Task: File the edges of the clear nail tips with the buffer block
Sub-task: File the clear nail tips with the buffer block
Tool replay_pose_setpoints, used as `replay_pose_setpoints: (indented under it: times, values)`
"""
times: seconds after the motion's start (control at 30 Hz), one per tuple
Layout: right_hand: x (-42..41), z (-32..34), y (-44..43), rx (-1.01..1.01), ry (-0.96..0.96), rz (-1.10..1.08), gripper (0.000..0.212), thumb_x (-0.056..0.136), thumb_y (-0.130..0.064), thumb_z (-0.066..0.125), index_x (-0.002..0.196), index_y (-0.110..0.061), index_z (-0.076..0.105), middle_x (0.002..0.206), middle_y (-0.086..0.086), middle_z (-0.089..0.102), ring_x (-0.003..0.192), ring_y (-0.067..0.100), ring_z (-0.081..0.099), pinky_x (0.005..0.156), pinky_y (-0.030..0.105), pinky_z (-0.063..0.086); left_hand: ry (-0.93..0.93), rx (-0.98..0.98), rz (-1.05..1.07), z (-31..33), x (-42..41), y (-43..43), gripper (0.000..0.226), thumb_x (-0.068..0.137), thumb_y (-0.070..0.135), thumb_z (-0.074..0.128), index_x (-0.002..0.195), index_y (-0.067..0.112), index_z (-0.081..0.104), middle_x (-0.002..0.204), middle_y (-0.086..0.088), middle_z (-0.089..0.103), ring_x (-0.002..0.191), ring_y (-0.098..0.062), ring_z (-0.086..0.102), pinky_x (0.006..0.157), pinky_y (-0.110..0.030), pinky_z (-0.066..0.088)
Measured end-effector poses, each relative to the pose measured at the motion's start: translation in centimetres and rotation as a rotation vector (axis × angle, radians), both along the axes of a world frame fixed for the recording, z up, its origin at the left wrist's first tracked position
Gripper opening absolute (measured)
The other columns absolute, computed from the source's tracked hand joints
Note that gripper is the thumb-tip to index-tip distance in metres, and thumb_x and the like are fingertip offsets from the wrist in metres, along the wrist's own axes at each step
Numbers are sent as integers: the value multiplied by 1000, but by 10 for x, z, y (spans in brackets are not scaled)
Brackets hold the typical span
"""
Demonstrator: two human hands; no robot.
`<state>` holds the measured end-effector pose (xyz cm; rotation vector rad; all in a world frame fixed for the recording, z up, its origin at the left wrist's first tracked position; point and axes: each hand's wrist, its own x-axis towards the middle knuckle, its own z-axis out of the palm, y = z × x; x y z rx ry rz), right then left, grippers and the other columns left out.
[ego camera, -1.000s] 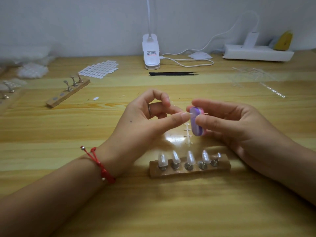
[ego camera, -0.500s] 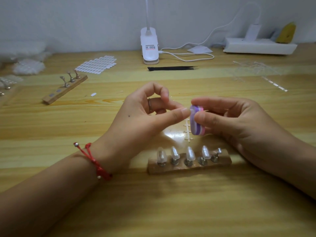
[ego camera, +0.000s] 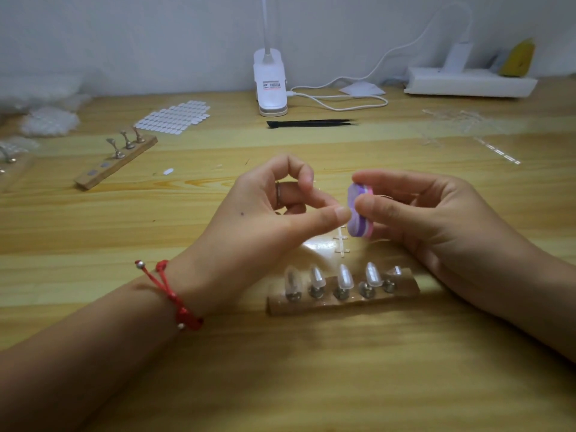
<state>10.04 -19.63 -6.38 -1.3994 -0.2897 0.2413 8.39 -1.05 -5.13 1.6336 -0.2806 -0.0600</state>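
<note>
four clear nail tips (ego camera: 344, 277) stand on the pegs of the wooden holder (ego camera: 405, 289) nearest the person, and the fifth peg (ego camera: 391, 280) at its right end looks bare. just beyond and above that holder, the two hands meet in the air. the right hand (ego camera: 436, 219) pinches the purple-and-pink buffer block (ego camera: 358, 219) on edge between thumb and forefinger, a narrow, firm hold. the left hand (ego camera: 265, 219) has its thumb tip touching the block's purple face, with the forefinger curled over. i'd guess the missing fifth tip is pinched there, but it would be clear and hidden, so i cannot tell whether that hand holds anything. a clear sprue strip (ego camera: 341, 244) lies on the table (ego camera: 311, 369) between the holder and the hands. black tweezers (ego camera: 311, 123) lie well beyond the holder, near a white clip lamp (ego camera: 271, 85).

this looks like the filing step itself, one tip against the block. the next move calls for short, light strokes along the tip's edge, then a turn of the tip, since so small a piece could slip or be filed too thin.
</note>
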Motion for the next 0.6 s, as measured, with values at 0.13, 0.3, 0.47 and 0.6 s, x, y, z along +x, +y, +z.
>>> replay_pose_setpoints:
  times: [0.13,0.3,0.47,0.6]
  values:
    - [3,1,-1,104,48,-46,27,54,-24,78,80,-20,80,76,3,73,65,12,70,59,20,56,-17,-17,24,0,1,2,40,64,21,82,80,21,45,79,-3,74,74,-21,55,67,-28,46]
    - [3,2,-1,-15,62,47,28,86,-2,55,79,-16,78,73,5,61,64,15,62,59,24,54,-17,-75,106,-3,4,4,37,62,23,79,77,20,46,78,-2,75,73,-7,68,64,-12,47]
    - [3,3,0,-275,-48,50,19,74,-42,73,84,-26,75,70,-1,50,59,9,46,53,19,41,-43,5,95,-4,3,2,36,59,33,79,76,20,50,82,-3,75,76,-15,65,69,-23,50]
    - [1,1,0,-304,-80,19,33,63,-51,81,82,-25,73,60,-7,47,54,5,44,48,14,41,-65,64,113,-3,1,1,29,60,35,78,77,19,60,79,1,74,74,-12,62,74,-30,47]
